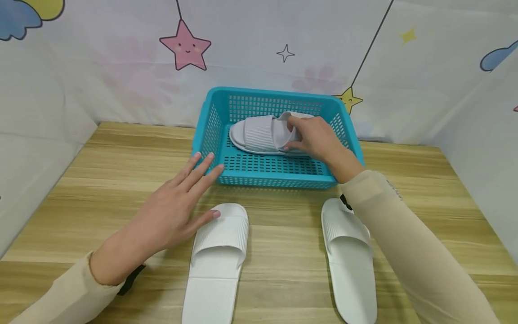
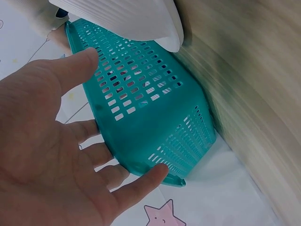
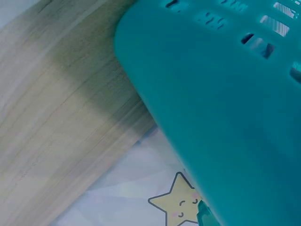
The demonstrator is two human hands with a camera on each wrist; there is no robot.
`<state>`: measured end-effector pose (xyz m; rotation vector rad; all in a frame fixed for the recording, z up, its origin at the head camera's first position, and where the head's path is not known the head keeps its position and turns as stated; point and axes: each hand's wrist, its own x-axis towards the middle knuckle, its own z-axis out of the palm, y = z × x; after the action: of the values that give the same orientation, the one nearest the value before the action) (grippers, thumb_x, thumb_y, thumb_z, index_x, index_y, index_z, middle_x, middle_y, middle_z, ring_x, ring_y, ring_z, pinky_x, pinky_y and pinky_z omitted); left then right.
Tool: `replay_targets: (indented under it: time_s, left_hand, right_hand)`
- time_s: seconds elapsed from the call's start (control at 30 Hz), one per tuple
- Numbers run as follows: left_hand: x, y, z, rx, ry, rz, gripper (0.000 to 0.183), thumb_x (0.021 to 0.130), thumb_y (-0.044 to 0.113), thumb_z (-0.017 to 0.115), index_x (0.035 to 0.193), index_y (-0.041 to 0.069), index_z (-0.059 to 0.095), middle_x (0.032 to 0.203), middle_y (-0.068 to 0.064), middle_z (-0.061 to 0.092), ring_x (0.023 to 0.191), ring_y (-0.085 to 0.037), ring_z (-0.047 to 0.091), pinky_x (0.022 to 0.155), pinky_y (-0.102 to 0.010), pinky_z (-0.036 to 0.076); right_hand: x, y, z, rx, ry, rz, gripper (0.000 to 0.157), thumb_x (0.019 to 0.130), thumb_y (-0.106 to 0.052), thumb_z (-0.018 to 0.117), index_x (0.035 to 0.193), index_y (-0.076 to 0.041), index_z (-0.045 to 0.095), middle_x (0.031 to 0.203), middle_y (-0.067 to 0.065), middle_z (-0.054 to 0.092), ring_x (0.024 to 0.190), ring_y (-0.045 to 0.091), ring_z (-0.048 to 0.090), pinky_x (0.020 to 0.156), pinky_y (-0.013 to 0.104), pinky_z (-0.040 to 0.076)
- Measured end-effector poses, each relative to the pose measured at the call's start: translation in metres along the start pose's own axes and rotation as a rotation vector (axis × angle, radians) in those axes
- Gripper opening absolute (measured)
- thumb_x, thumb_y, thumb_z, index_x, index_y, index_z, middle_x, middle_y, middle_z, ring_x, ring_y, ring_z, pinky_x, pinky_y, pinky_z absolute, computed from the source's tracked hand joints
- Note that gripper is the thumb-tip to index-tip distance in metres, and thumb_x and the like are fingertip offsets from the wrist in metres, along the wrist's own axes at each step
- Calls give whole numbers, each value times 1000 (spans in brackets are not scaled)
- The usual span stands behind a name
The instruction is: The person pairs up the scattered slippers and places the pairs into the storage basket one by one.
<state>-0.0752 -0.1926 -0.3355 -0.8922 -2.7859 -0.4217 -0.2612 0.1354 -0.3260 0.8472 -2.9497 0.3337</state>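
Note:
A teal plastic basket (image 1: 277,181) with slotted walls stands at the back of the table. Inside lie pale grey slippers; the ribbed strap of one slipper (image 1: 259,134) faces left, and a second strap (image 1: 297,116) shows at the right. My right hand (image 1: 317,137) reaches in over the basket's front right and pinches that right strap between thumb and fingers. The right wrist view shows only the basket wall (image 3: 211,94), not the hand. With fingers spread, my left hand (image 1: 174,207) rests at the basket's front left corner; its fingertips meet the rim (image 2: 106,136) in the left wrist view.
Two white slippers lie toe-forward on the wooden table (image 1: 283,270): a left slipper (image 1: 216,274), partly under my left thumb, and a right slipper (image 1: 352,270) beside my right sleeve. A white cloth backdrop (image 1: 251,27) with printed stars rises behind the basket.

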Motion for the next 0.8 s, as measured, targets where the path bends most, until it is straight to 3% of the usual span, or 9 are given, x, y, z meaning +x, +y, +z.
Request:
replay_targets:
  time_s: [0.43, 0.8]
  left_hand:
    - [0, 0, -1, -3, -4, -5, 89, 98, 33, 78, 168, 10, 29, 176, -16, 21, 161, -43, 20, 115, -62, 43]
    - [0, 0, 0, 1, 0, -7, 88, 98, 34, 77, 168, 10, 29, 176, -16, 21, 162, -42, 19, 114, -61, 44]
  right_hand:
    - [1, 0, -1, 52, -34, 120, 46, 88, -33, 89, 112, -11, 56, 99, 14, 72, 85, 31, 63, 72, 43, 48]
    - [2, 0, 0, 67, -97, 111, 50, 92, -30, 86, 129, -12, 58, 97, 12, 69, 86, 29, 62, 76, 43, 50]
